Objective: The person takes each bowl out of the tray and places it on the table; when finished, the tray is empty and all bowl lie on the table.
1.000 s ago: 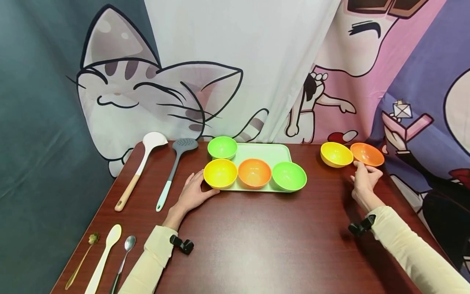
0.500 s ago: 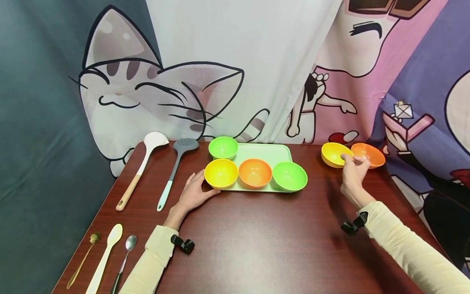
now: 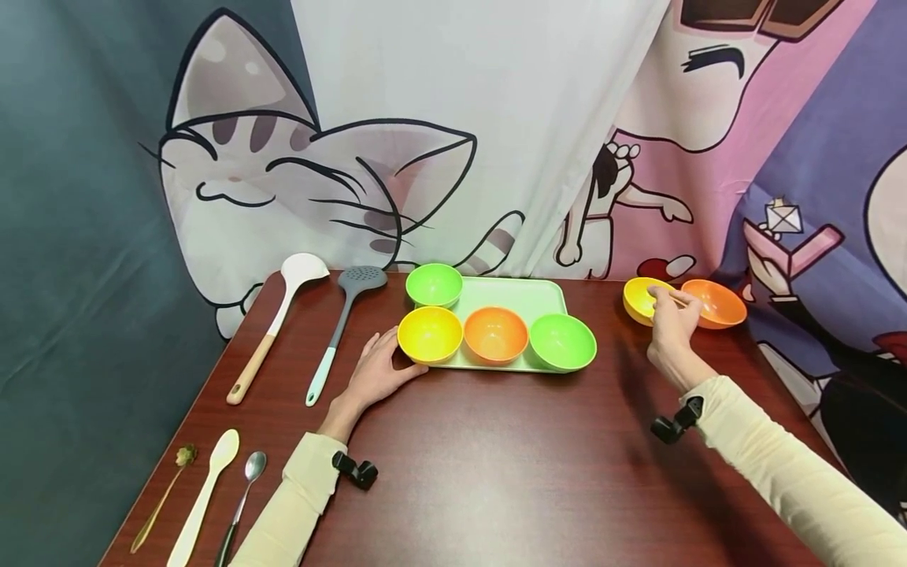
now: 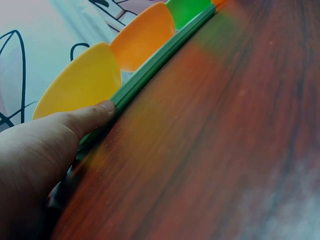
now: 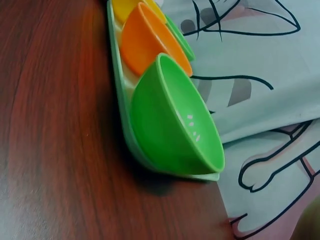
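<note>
In the head view my left hand [image 3: 379, 368] holds the near left corner of a pale green tray [image 3: 520, 295], fingers along its left side. Its thumb [image 4: 90, 117] lies on the tray's front edge in the left wrist view. On the tray stand a yellow bowl [image 3: 429, 335], an orange bowl [image 3: 495, 336], a green bowl [image 3: 563, 342] and another green bowl [image 3: 434, 286] behind. My right hand [image 3: 675, 335] is at the rim of a second yellow bowl [image 3: 635, 303], its thumb over the opening. Whether it pinches the rim is hidden. A second orange bowl [image 3: 719, 305] stands beside it.
Left of the tray lie a white ladle [image 3: 286, 303] with a wooden handle and a grey slotted turner [image 3: 347, 303]. Nearer are a small gold spoon [image 3: 166, 496], a cream spoon [image 3: 209, 492] and a black-handled metal spoon [image 3: 242, 496]. Printed curtain [image 3: 453, 197] hangs behind the table [image 3: 496, 457].
My right hand has moved left, from the near side of the second orange bowl to the rim of the second yellow bowl. The left hand has stayed at the tray corner.
</note>
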A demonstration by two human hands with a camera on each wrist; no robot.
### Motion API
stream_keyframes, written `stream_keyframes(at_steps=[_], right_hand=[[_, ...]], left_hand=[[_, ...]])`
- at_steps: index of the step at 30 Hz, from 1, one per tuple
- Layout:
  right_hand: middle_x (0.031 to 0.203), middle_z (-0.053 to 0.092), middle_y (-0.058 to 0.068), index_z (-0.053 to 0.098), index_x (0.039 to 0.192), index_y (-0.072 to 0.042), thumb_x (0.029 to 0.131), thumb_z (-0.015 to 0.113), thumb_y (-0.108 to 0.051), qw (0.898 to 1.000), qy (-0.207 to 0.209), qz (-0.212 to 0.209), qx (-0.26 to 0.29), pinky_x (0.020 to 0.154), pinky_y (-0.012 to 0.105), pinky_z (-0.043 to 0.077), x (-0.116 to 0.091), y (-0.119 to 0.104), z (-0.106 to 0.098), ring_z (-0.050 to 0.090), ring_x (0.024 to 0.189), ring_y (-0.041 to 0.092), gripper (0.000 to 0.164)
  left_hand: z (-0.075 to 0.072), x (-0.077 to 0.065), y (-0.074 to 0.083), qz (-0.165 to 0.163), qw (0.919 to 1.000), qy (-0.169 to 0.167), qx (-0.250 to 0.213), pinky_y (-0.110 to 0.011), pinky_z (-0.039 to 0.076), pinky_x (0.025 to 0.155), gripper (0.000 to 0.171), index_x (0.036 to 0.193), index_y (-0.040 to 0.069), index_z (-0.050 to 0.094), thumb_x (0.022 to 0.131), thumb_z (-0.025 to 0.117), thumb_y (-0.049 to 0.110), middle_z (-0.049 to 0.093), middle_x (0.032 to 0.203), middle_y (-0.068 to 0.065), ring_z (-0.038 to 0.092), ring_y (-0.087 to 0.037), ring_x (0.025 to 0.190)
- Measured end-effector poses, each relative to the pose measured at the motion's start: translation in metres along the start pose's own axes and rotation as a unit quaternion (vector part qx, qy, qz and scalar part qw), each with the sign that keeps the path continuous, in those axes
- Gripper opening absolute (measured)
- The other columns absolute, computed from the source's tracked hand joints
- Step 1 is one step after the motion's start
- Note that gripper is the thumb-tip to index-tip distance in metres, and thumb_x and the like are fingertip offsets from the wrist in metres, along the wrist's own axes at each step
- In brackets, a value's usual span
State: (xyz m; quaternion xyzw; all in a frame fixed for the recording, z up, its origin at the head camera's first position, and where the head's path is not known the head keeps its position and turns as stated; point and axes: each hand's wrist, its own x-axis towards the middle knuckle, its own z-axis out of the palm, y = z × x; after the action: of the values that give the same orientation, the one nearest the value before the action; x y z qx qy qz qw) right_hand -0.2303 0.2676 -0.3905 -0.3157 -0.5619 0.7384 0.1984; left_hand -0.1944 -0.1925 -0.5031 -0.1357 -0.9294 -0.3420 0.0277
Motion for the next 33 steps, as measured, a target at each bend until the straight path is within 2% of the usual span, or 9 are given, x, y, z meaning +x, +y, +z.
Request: stream_keyframes(at_steps=[7,18,23,30,33], right_hand=[[0.096,0.043,-0.004,0.045,0.107,-0.021,0.087,0.072,-0.019,0.999,-0.028,0.011,-0.010,0.057,0.013,0.042,-0.006,0.004,0.019,0.046,0.080,0.008,0.034],[0.099,0.046,-0.008,0.043,0.110,-0.024,0.090,0.072,-0.022,0.996,-0.078,0.001,-0.039,0.073,0.016,0.044,-0.013,0.008,0.040,0.047,0.087,0.006,0.035],[0.101,0.045,-0.007,0.042,0.106,-0.026,0.092,0.069,-0.022,0.993,-0.106,-0.011,-0.056,0.082,0.021,0.043,-0.021,0.011,0.054,0.047,0.090,0.007,0.031],[0.099,0.047,-0.008,0.043,0.106,-0.022,0.091,0.068,-0.019,0.984,-0.152,-0.047,-0.078,0.081,0.020,0.046,-0.033,0.022,0.083,0.053,0.087,0.005,0.029],[0.098,0.047,-0.006,0.042,0.106,-0.020,0.091,0.068,-0.019,0.981,-0.166,-0.053,-0.082,0.085,0.024,0.046,-0.036,0.026,0.094,0.054,0.085,0.004,0.030]], left_hand=[[0.001,-0.001,0.000,-0.002,1.0000,0.000,-0.002,-0.052,0.012,0.126,0.085,0.152,0.015,0.042,0.083,0.076,0.052,0.042,0.157,-0.007,0.031,-0.026,0.150],[-0.001,0.000,0.003,-0.001,1.0000,0.000,-0.005,-0.052,0.012,0.126,0.086,0.153,0.016,0.041,0.083,0.076,0.053,0.041,0.158,-0.006,0.031,-0.026,0.150],[-0.001,0.000,0.003,0.002,1.0000,-0.002,-0.004,-0.053,0.012,0.125,0.087,0.153,0.016,0.041,0.082,0.077,0.053,0.041,0.158,-0.006,0.031,-0.026,0.150],[-0.001,0.000,0.002,-0.001,0.9999,0.000,-0.013,-0.053,0.011,0.126,0.086,0.153,0.017,0.040,0.083,0.077,0.051,0.042,0.158,-0.005,0.030,-0.025,0.151],[-0.001,0.002,0.001,0.003,0.9999,-0.003,-0.010,-0.053,0.011,0.126,0.086,0.153,0.017,0.040,0.083,0.076,0.052,0.041,0.158,-0.005,0.030,-0.025,0.151]])
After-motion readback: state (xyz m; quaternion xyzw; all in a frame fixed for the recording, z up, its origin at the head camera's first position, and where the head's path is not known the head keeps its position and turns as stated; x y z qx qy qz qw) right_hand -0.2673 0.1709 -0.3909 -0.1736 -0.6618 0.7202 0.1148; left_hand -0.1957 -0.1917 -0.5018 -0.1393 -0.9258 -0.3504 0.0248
